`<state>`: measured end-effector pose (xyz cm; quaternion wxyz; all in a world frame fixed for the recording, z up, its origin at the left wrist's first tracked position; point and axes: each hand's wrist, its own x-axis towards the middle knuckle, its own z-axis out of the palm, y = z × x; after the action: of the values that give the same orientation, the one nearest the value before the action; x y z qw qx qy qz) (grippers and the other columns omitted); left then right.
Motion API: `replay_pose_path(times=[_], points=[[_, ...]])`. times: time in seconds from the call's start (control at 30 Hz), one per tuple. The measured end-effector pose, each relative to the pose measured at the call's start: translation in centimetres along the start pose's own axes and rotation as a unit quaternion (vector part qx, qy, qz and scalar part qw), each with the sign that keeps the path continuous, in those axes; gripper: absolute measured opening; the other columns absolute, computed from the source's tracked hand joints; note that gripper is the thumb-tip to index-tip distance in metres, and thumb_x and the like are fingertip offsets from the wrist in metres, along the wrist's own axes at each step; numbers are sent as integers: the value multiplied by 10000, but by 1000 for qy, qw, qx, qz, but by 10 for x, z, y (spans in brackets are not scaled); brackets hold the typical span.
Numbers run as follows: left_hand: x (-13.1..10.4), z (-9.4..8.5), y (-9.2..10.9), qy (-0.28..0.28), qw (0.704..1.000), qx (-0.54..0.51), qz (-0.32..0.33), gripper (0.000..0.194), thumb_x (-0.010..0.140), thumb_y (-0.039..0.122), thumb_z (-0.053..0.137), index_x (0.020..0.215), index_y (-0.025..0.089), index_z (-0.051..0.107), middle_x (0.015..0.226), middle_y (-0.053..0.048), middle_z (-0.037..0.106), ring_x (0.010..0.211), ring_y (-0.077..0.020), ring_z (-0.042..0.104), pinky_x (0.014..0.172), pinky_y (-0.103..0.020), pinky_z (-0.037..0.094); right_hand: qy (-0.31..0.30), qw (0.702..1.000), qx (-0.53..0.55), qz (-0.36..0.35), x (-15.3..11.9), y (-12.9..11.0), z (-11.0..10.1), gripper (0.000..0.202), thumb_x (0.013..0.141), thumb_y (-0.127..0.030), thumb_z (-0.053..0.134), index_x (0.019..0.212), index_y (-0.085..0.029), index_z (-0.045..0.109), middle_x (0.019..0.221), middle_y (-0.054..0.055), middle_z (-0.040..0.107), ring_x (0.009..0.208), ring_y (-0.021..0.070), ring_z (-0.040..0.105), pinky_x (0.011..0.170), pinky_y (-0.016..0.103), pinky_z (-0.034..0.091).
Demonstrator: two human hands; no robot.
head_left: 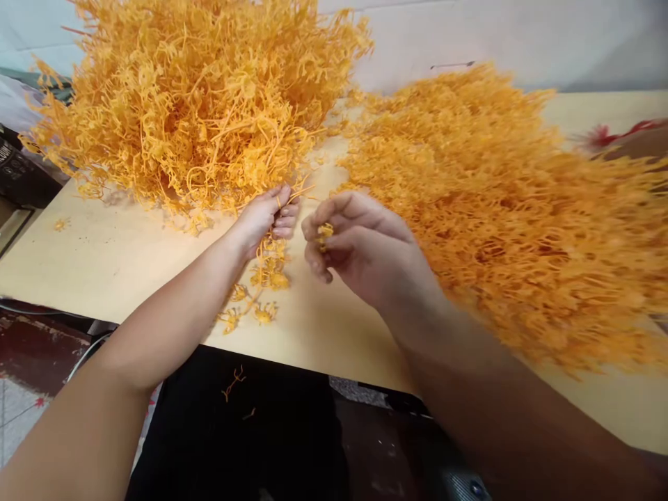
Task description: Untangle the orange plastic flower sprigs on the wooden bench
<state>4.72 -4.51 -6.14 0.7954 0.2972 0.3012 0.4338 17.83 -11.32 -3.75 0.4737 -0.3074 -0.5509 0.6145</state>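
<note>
Orange sprig (pixel 270 268) gripped in left hand (pixel 268 216), tail trailing below it; right hand (pixel 365 243), just beside, loosely pinches small orange piece (pixel 324 231). Looks like a separating step; next move calls for steady left grip.

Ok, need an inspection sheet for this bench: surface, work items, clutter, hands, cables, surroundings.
Surface: pale tabletop, largely covered toward the back and right.
Work items: tangled orange heap back left; flatter orange pile at right, partly blurred.
Clutter: loose orange bit at far left; orange scrap on black cloth below the front edge.
Left hand: closed on an orange sprig.
Right hand: small orange piece between thumb and fingers.
Cables: thin pale line below the left front edge, probably a cable.
Surroundings: pale wall behind; black box at left.
</note>
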Motion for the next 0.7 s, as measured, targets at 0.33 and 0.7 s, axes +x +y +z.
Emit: replay_pose_path(times=[0.33,0.7], points=[[-1,4,1,47,999,-7,1,229,894,243,409,687,153,369,515,74,288,353,-3,248,344,-95,191,92,959,-257,70,13,25,7,190,722,-299,560,659,-187,420,535,-61,359,479,58,320,465,218,254],[-2,6,1,71,997,-8,9,229,885,253,436,689,139,411,523,72,297,363,4,250,352,-92,191,24,819,-572,34,10,25,17,127,778,-269,474,686,-184,454,605,10,529,519,108,419,519,245,275]])
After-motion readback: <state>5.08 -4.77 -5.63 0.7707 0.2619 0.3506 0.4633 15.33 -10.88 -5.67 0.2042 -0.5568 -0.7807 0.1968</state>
